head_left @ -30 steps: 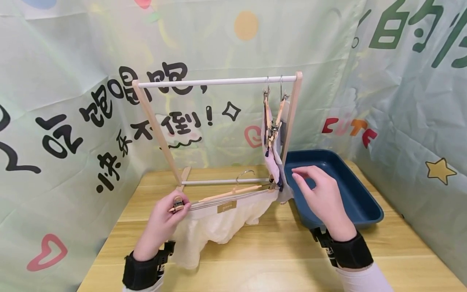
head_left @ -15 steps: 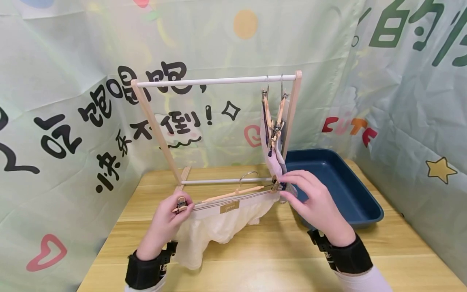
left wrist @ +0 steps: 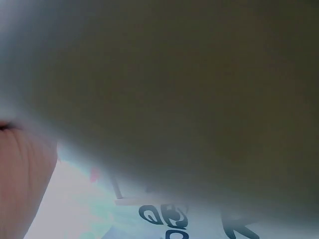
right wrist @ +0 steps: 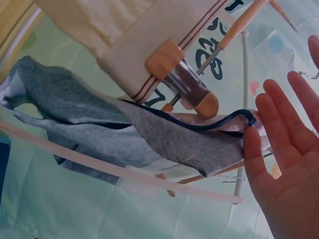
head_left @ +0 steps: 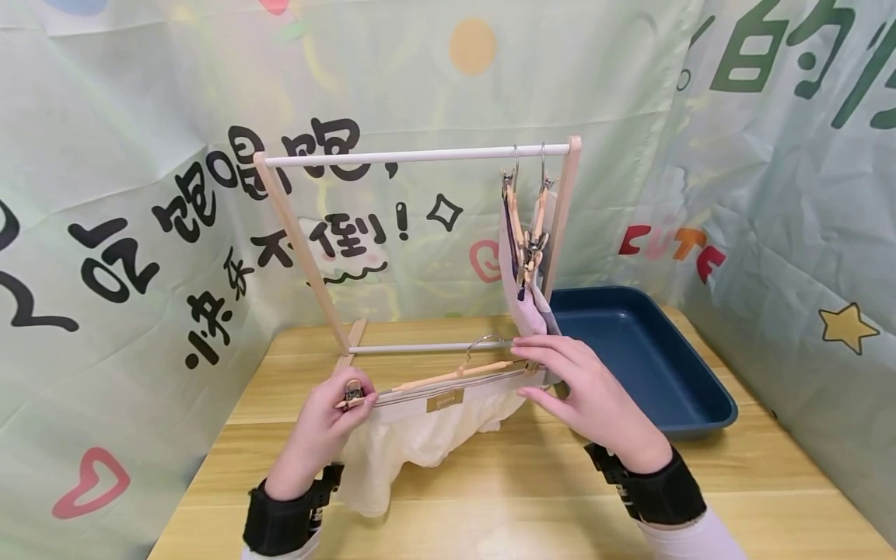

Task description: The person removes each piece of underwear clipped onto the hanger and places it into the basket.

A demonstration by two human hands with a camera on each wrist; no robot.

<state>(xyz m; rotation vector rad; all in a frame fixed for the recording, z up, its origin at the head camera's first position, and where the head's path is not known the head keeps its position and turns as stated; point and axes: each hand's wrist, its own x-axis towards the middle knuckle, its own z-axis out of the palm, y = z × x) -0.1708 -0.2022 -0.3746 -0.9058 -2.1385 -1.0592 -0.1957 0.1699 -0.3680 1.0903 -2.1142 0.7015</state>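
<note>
In the head view a cream garment [head_left: 409, 439] with a striped waistband and tan label hangs from a wooden clip hanger [head_left: 428, 380]. My left hand [head_left: 327, 416] pinches the hanger's left end beside its metal clip [head_left: 354, 390]. Around the right end, my right hand [head_left: 588, 393] is spread with thumb and fingers apart. The right wrist view shows that hand [right wrist: 294, 164] with straight fingers, beside a grey garment with navy trim [right wrist: 154, 134]. There the hanger's right clip [right wrist: 187, 82] bites the waistband. A dark blur fills most of the left wrist view.
Behind the hands stands a wooden rack with a white top rail [head_left: 420, 156]. Two hangers with clipped clothes [head_left: 525, 303] hang at its right end. A dark blue tub [head_left: 644, 358] sits on the table [head_left: 504, 498] at the right, and printed cloth [head_left: 406, 93] surrounds the table.
My right hand has moved left and slightly down from beside the tub to the hanger's right end. The left hand and the hanger have shifted slightly right.
</note>
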